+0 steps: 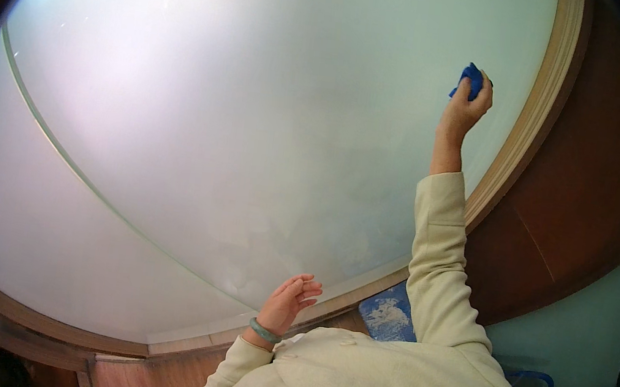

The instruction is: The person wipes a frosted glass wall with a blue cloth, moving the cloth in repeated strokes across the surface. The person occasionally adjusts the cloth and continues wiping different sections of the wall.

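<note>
My right hand (467, 109) reaches up and grips a crumpled blue cloth (473, 79) in front of a large frosted glass panel (271, 132), near its right side. Whether the cloth presses on the glass is hard to tell. Lower down, close before my chest, my left hand (291, 300) holds nothing; its fingers are loosely bent and a little apart. A greenish bangle (265, 330) circles the left wrist. Both arms wear cream coat sleeves (437, 231).
Ridged wooden trim (538, 99) borders the glass at right, beside a reddish-brown panel (594, 168). A thin seam (82, 176) crosses the glass at left. Below are a worn blue seat or mat (388, 315), wooden boards (157, 379) and a blue tube (546, 386).
</note>
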Available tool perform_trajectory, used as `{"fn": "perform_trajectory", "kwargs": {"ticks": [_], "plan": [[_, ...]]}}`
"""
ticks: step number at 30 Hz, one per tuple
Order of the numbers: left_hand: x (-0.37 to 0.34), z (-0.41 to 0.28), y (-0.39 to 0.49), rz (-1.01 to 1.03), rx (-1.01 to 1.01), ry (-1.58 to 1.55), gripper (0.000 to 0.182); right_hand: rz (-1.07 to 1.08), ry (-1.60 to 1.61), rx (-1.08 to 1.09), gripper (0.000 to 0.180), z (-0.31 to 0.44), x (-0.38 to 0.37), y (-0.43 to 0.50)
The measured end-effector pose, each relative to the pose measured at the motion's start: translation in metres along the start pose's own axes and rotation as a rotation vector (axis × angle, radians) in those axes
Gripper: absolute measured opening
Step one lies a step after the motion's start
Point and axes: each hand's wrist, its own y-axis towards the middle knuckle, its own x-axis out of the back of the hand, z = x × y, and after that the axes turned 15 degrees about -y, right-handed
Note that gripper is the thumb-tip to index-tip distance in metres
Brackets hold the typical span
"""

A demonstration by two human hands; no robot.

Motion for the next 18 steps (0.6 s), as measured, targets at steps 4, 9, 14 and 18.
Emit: {"fn": "perform_trajectory", "kwargs": {"ticks": [4, 9, 14, 18], "plan": [[0.002, 0.007, 0.016, -0.008, 0.029, 0.01, 0.034, -0.085, 0.057, 0.433, 0.04, 0.053, -0.01, -0.072], [0.008, 0.003, 0.015, 0.014, 0.051, 0.012, 0.034, 0.242, 0.035, 0.7, 0.047, 0.118, 0.004, -0.124], [0.006, 0.007, 0.015, -0.053, 0.016, 0.052, 0.034, -0.078, -0.011, 0.572, 0.038, 0.06, -0.012, -0.041], [-0.008, 0.007, 0.013, -0.053, -0.008, 0.085, 0.035, -0.094, -0.029, 0.307, 0.035, -0.018, -0.005, -0.021]]}}
